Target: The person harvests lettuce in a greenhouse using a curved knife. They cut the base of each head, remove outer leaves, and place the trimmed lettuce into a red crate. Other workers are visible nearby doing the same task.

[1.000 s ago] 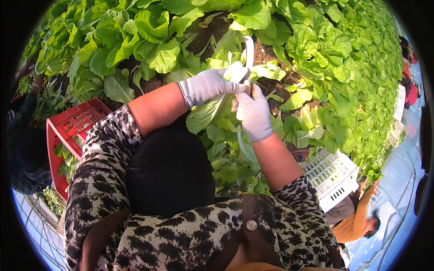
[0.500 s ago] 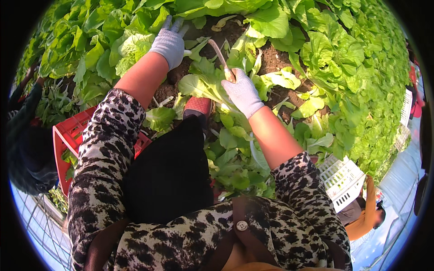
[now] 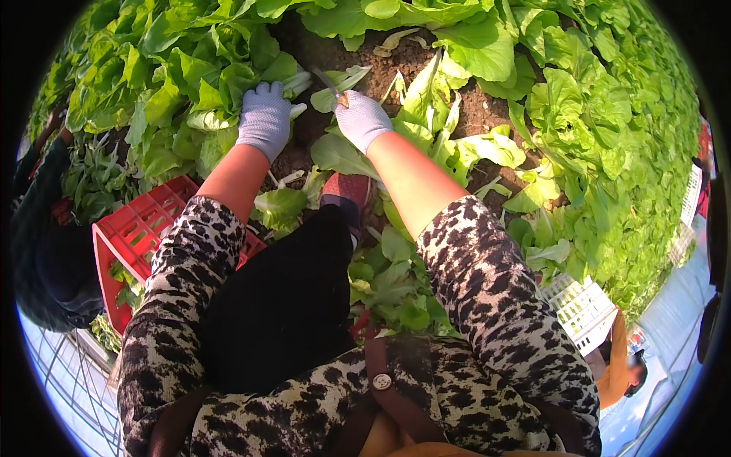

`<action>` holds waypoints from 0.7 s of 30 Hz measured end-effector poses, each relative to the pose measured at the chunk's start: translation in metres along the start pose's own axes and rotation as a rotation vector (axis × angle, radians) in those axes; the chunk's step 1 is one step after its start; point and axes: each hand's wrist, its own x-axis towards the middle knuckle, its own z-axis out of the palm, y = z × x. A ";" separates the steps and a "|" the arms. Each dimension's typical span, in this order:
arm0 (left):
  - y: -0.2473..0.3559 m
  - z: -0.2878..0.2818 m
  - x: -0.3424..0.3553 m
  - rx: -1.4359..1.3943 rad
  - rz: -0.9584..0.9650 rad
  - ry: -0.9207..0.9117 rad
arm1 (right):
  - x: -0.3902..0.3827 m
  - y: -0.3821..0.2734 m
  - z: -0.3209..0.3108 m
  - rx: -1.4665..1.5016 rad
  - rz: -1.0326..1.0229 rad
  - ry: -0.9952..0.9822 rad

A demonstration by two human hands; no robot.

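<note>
My left hand, in a pale knit glove, has its fingers curled into the base of a leafy green plant in the upper middle. Just to its right, my right hand, also gloved, grips a curved knife by its handle, the blade pointing up-left among white stems and loose leaves. The knife's tip is hard to make out. Cut leaves lie on brown soil beside my right hand, and my red shoe shows below the hands.
A red crate stands at the left, beside a co-worker in dark clothing. At the lower right are a white crate and another co-worker in an orange top. Dense leafy rows run along the right, edged by blue sheeting.
My hands were together on a plant and knife; they parted, my left reaching up-left open. Now it is lower, curled into the plant, and my right hand has moved up-left with the knife.
</note>
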 end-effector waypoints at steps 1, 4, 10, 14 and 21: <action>0.000 0.000 0.001 -0.004 0.006 0.012 | 0.005 -0.001 0.003 -0.013 0.028 0.006; 0.000 0.000 0.001 0.015 0.004 -0.010 | 0.020 -0.004 0.010 -0.063 0.057 -0.035; -0.006 0.004 0.000 -0.002 0.041 0.012 | 0.008 0.002 0.010 -0.108 0.138 -0.204; -0.013 -0.009 -0.002 -0.029 0.029 -0.046 | -0.068 0.026 0.003 -0.093 0.079 -0.243; 0.027 -0.122 -0.024 -0.892 0.137 0.353 | -0.196 0.050 -0.102 0.449 0.152 0.425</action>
